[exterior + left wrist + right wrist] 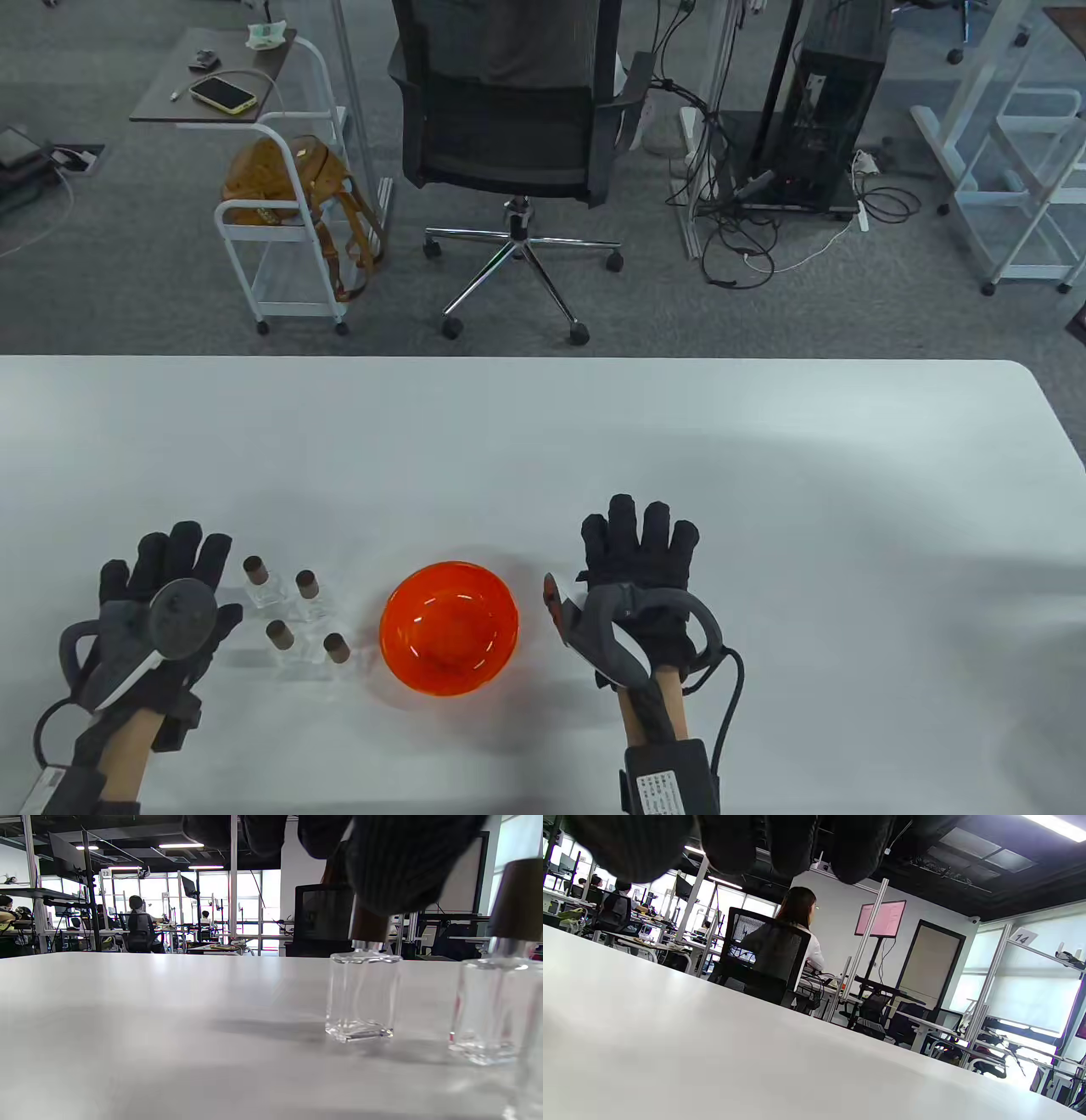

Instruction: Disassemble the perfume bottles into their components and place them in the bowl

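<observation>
Several clear glass perfume bottles with brown caps stand in a cluster on the white table (543,441): one at the back left (259,581), one at the back right (309,592), one at the front left (281,641), one at the front right (336,655). An orange bowl (449,627) sits just right of them and looks empty. My left hand (165,564) lies flat, fingers straight, just left of the bottles. My right hand (640,535) lies flat right of the bowl, holding nothing. The left wrist view shows two bottles (362,984) (500,984) close by.
An office chair (517,136) stands beyond the table's far edge, with a white cart (288,229) carrying a brown bag to its left. A computer tower and cables (814,110) are on the floor at the back right.
</observation>
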